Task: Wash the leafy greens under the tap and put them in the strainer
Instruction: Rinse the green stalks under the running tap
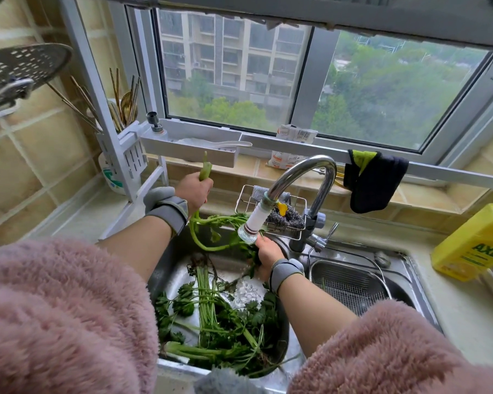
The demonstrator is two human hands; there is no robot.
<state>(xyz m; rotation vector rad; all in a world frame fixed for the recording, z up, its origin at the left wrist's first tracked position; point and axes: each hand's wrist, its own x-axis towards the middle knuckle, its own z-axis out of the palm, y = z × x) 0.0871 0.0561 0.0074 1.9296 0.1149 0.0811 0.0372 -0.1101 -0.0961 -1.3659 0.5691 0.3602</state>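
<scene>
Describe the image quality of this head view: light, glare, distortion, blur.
Head view: soft daylight from the window, no hard shadows; wide-angle lens bends the window frame and wall tiles; pale glare on the wet sink floor and tap; pink sleeves at the edges look soft; left hand and right hand on the greens stay reasonably sharp.

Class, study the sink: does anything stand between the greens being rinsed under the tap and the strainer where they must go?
Nothing visible blocks the way. The bunch of greens is held by the left hand and right hand under the tap nozzle. The strainer sits open to the right; only the right forearm and the faucet base lie alongside.
</scene>
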